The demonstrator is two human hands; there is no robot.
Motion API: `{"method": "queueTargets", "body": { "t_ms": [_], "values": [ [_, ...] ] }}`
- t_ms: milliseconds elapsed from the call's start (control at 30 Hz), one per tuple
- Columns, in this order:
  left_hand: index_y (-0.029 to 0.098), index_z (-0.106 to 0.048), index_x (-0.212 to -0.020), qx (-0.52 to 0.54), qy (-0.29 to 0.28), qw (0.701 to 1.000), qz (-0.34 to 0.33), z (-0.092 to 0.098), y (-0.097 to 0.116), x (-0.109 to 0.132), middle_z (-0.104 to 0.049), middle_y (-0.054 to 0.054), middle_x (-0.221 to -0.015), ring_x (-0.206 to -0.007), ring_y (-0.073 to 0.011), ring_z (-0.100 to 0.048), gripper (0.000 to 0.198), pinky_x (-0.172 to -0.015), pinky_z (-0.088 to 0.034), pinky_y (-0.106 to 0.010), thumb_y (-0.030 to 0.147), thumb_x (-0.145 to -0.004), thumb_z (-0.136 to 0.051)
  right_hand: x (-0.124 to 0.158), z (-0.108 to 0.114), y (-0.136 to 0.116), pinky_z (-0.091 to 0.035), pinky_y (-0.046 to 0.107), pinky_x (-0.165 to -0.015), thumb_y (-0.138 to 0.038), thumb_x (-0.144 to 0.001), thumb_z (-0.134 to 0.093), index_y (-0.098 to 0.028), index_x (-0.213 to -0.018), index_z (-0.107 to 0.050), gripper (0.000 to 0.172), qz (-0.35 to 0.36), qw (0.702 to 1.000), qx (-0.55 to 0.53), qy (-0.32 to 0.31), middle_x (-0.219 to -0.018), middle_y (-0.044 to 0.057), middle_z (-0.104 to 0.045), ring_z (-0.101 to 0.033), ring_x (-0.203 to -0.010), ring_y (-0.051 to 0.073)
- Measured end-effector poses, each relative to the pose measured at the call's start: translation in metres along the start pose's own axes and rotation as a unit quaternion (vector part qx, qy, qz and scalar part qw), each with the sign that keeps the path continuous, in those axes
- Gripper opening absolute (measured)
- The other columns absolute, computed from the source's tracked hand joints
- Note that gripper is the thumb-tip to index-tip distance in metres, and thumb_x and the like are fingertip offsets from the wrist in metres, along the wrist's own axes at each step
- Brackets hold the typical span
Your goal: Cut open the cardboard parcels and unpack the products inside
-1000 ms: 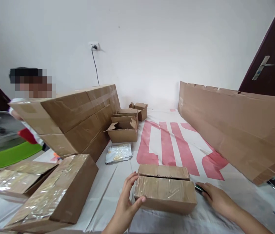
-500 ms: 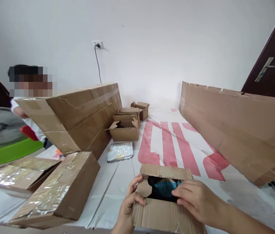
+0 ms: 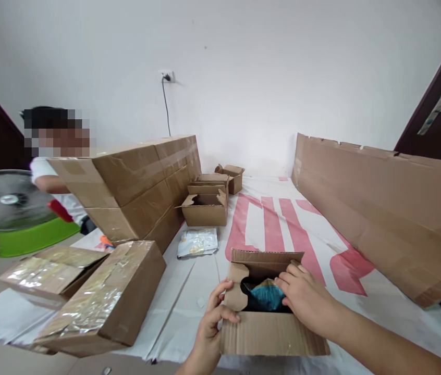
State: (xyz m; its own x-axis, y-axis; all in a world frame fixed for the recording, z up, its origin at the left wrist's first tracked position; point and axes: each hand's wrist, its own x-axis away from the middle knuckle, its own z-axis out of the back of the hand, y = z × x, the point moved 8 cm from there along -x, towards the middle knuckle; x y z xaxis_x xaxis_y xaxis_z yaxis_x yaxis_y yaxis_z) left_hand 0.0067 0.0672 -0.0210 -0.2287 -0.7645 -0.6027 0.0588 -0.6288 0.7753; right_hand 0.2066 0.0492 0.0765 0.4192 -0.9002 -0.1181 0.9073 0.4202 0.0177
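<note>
A small open cardboard box is in front of me near the table's front edge, its front and back flaps raised. My left hand grips its left side, thumb and fingers around the side flap. Curled over the right side is my right hand, its fingertips at the opening beside a shiny blue packet. The right side flap is hidden under that hand. The packet lies inside, against a dark lining or thing that I cannot make out.
Two taped boxes lie at the left, before a long wall of cartons. Open small boxes and a silvery-white packet are beyond. A cardboard panel borders the right. A person is behind the cartons, near a fan.
The box's back flap now stands more upright, and more of the blue packet shows. My right hand has moved from the packet to the right side. The view has shifted slightly.
</note>
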Motion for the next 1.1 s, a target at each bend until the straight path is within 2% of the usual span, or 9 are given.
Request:
{"method": "queueTargets", "body": {
  "t_ms": [200,300,367,533,633,733,867,967,1100],
  "values": [
    [0.021,-0.068,-0.071,0.006,-0.008,1.0,0.021,0.002,0.006,-0.003,-0.048,-0.01,-0.137,-0.122,-0.0293,-0.055,0.02,-0.095,-0.049,-0.046,0.038,-0.082,-0.07,-0.011,-0.007,-0.005,-0.034,0.045,-0.085,-0.012,-0.078,-0.061,-0.012,-0.091,-0.071,0.016,0.005,0.992,0.094,-0.083,-0.084,0.013,-0.071,-0.056,-0.089,0.029],
    [0.022,-0.069,-0.071,-0.004,-0.007,1.0,0.03,0.003,0.005,-0.001,-0.049,-0.01,-0.138,-0.118,-0.0286,-0.057,0.02,-0.095,-0.049,-0.047,0.039,-0.082,-0.069,-0.011,-0.007,-0.008,-0.034,0.043,-0.08,-0.013,-0.079,-0.06,-0.015,-0.076,-0.071,0.012,0.015,0.992,0.09,-0.091,-0.078,0.011,-0.069,-0.055,-0.086,0.027],
    [0.022,-0.069,-0.07,-0.01,-0.005,0.999,0.036,0.004,0.004,0.0,-0.05,-0.01,-0.137,-0.118,-0.0289,-0.058,0.022,-0.097,-0.047,-0.048,0.04,-0.083,-0.067,-0.01,-0.006,-0.009,-0.034,0.042,-0.077,-0.015,-0.082,-0.057,-0.016,-0.069,-0.069,0.018,0.02,0.992,0.089,-0.092,-0.076,0.01,-0.068,-0.054,-0.084,0.026],
    [0.022,-0.071,-0.072,-0.011,-0.004,0.998,0.067,0.003,0.006,0.0,-0.051,-0.012,-0.137,-0.117,-0.0314,-0.058,0.026,-0.098,-0.046,-0.05,0.045,-0.085,-0.064,-0.006,-0.004,-0.007,-0.036,0.039,-0.076,-0.017,-0.086,-0.053,-0.018,-0.069,-0.066,0.022,0.042,0.996,0.056,-0.063,-0.079,0.007,-0.065,-0.053,-0.084,0.023],
    [0.024,-0.073,-0.083,-0.002,-0.008,0.997,0.082,0.005,0.011,-0.005,-0.049,-0.013,-0.138,-0.117,-0.032,-0.058,0.026,-0.097,-0.047,-0.051,0.047,-0.086,-0.06,-0.002,0.012,0.001,-0.039,0.037,-0.078,-0.013,-0.087,-0.049,-0.019,-0.075,-0.063,0.019,0.037,0.999,-0.015,0.026,-0.086,0.005,-0.063,-0.053,-0.085,0.021],
    [0.025,-0.073,-0.094,-0.027,-0.01,0.995,0.092,0.006,0.018,-0.015,-0.051,-0.013,-0.133,-0.123,-0.0338,-0.053,0.033,-0.101,-0.044,-0.051,0.053,-0.085,-0.059,0.005,0.036,0.019,-0.043,0.035,-0.078,-0.013,-0.09,-0.044,-0.019,-0.081,-0.061,0.02,0.01,0.981,-0.119,0.153,-0.09,0.005,-0.06,-0.055,-0.083,0.018],
    [0.025,-0.073,-0.091,-0.07,0.01,0.992,0.102,0.005,0.028,-0.033,-0.054,-0.013,-0.126,-0.123,-0.0325,-0.05,0.037,-0.103,-0.042,-0.051,0.056,-0.088,-0.052,0.018,0.063,0.041,-0.047,0.03,-0.072,-0.017,-0.093,-0.046,-0.021,-0.085,-0.058,0.015,-0.009,0.925,-0.231,0.301,-0.09,0.004,-0.057,-0.058,-0.081,0.016],
    [0.025,-0.072,-0.087,-0.091,0.017,0.992,0.09,-0.001,0.034,-0.045,-0.055,-0.012,-0.124,-0.122,-0.0309,-0.048,0.035,-0.104,-0.04,-0.049,0.053,-0.089,-0.052,0.028,0.077,0.056,-0.047,0.029,-0.07,-0.018,-0.092,-0.049,-0.022,-0.086,-0.057,0.011,-0.031,0.892,-0.231,0.388,-0.088,0.003,-0.055,-0.057,-0.08,0.016],
    [0.022,-0.07,-0.09,-0.101,0.02,0.988,0.118,-0.006,0.026,-0.055,-0.059,-0.011,-0.114,-0.11,-0.0284,-0.056,0.036,-0.096,-0.046,-0.042,0.053,-0.088,-0.052,0.049,0.09,0.084,-0.046,0.03,-0.067,-0.024,-0.091,-0.052,-0.022,-0.084,-0.056,0.008,-0.084,0.83,-0.242,0.495,-0.089,0.004,-0.057,-0.057,-0.083,0.018]
  ]
}}
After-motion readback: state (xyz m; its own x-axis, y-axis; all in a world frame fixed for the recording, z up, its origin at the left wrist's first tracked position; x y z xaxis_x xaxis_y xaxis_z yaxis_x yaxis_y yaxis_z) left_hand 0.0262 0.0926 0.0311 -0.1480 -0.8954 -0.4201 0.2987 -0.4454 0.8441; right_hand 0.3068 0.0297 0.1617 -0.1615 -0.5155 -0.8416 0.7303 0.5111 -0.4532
